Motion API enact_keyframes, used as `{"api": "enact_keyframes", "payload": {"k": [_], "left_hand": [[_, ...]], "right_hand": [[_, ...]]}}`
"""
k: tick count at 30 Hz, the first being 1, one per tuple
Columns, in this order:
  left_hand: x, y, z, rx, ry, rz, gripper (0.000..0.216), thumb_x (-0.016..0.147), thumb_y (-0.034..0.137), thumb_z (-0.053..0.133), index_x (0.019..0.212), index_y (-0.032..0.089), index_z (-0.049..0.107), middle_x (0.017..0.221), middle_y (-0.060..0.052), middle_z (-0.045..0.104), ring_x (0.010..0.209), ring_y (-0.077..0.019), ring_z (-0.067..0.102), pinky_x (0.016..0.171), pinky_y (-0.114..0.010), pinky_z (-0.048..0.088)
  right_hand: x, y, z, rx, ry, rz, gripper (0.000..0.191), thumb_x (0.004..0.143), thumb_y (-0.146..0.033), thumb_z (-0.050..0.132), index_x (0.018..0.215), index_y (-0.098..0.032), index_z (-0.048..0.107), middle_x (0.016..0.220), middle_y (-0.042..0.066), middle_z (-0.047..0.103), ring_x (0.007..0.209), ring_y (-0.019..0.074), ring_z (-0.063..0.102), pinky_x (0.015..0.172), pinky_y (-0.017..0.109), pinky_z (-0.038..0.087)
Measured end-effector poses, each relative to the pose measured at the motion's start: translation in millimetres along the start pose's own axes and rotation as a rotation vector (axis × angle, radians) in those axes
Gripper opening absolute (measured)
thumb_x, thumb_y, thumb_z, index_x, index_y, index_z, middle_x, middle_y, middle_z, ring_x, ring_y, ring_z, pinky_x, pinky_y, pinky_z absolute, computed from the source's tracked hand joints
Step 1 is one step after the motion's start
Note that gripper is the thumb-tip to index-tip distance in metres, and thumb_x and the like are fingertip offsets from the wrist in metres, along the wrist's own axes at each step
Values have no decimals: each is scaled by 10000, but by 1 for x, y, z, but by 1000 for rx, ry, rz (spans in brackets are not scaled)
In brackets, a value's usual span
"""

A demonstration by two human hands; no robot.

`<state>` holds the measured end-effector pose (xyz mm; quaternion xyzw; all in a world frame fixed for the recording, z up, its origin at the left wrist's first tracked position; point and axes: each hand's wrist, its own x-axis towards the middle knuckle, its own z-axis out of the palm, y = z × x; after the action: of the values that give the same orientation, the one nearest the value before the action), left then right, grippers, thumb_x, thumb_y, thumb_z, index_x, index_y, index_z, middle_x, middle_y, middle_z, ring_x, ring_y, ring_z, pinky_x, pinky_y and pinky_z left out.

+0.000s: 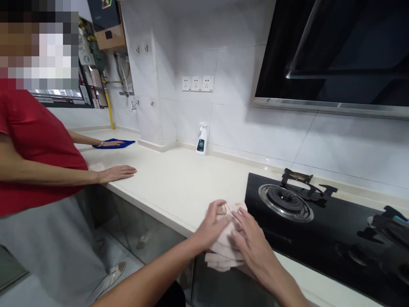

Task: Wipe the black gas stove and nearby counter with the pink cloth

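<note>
A crumpled pale pinkish-white cloth (225, 251) is between my two hands at the counter's front edge, its layered lower end hanging past the edge. My left hand (211, 225) grips it from the left with curled fingers. On the other side, my right hand (252, 238) has its thumb and fingers bent round the cloth. A small brownish stain shows near the cloth's top. Just right of my hands lies the black gas hob (265, 221), with a round burner (284, 200) close by.
A white spray bottle (201, 140) stands upright against the wall on the pale counter (166, 175). At left, a person in a red top (38, 140) rests one hand on a blue cloth (115, 144), the other on the counter. A pan support (306, 183) sits off its burner. A range hood (332, 55) overhangs the hob.
</note>
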<state>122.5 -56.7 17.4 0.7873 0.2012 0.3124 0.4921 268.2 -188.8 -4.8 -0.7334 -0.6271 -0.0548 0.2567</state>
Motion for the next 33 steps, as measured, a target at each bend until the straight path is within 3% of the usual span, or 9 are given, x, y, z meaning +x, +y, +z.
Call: {"api": "enact_keyframes", "payload": {"k": [2, 4, 6, 10, 15, 19, 22, 27, 33], "left_hand": [[9, -7, -15, -166, 84, -96, 362, 966, 423, 488, 1272, 229, 482, 1280, -115, 606, 1084, -223, 647, 910, -375, 525], [19, -12, -29, -221, 135, -132, 324, 969, 430, 476, 1217, 224, 507, 1201, -87, 626, 855, -168, 678, 775, -329, 536], [29, -14, -37, -156, 138, -89, 296, 956, 406, 500, 1174, 214, 551, 1150, -63, 640, 725, -129, 643, 724, -306, 529], [57, -10, -35, 189, 135, 99, 206, 943, 329, 525, 1027, 199, 662, 1078, -46, 672, 838, -159, 642, 809, -307, 533], [108, -14, -20, 357, 116, 188, 198, 964, 283, 514, 1031, 199, 680, 1115, -48, 681, 919, -165, 664, 830, -292, 546], [128, -29, -13, 433, 111, 238, 207, 995, 284, 503, 1085, 211, 674, 1110, -50, 677, 1008, -190, 649, 897, -323, 540], [130, -44, -11, 539, 96, 264, 209, 1009, 278, 498, 1116, 201, 661, 1089, -71, 667, 1017, -221, 636, 925, -375, 527], [131, -63, -2, 721, 6, 301, 170, 1003, 276, 524, 989, 191, 671, 1033, -103, 641, 1000, -272, 621, 916, -437, 506], [132, -66, 2, 831, -64, 308, 229, 1025, 288, 492, 907, 189, 662, 982, -102, 620, 953, -267, 614, 870, -416, 505]], "right_hand": [[21, -28, 5, -56, -67, 54, 591, 1005, -536, 474, 1559, -336, 425, 1644, 136, 345, 1509, 401, 304, 1133, 674, 336], [31, -43, 11, -108, -99, 46, 617, 956, -518, 572, 1541, -373, 442, 1606, 158, 394, 1468, 469, 327, 1067, 740, 328], [27, -47, 15, -117, -97, -21, 565, 922, -434, 625, 1474, -396, 508, 1525, 142, 483, 1368, 445, 442, 1012, 683, 395], [2, -39, 12, -11, -36, -162, 423, 801, -207, 638, 1210, -314, 639, 1332, 87, 592, 1144, 318, 555, 938, 495, 474], [14, -4, -22, 182, 25, -180, 363, 818, -203, 553, 1172, -264, 608, 1130, 49, 639, 1031, 223, 595, 913, 360, 489], [77, 47, -63, 22, 187, -72, 343, 890, -382, 552, 1197, -248, 625, 1165, 73, 648, 1085, 257, 590, 953, 400, 459], [137, 94, -77, -76, 283, 108, 426, 905, -466, 529, 1243, -218, 610, 1239, 108, 637, 1150, 289, 571, 999, 431, 429], [213, 153, -40, -181, 20, 442, 488, 928, -412, 504, 1330, -143, 562, 1304, 179, 614, 1170, 310, 582, 995, 430, 417], [223, 168, 10, -235, -88, 505, 634, 950, -542, 481, 1380, -76, 505, 1378, 253, 563, 1292, 382, 520, 1074, 540, 335]]}}
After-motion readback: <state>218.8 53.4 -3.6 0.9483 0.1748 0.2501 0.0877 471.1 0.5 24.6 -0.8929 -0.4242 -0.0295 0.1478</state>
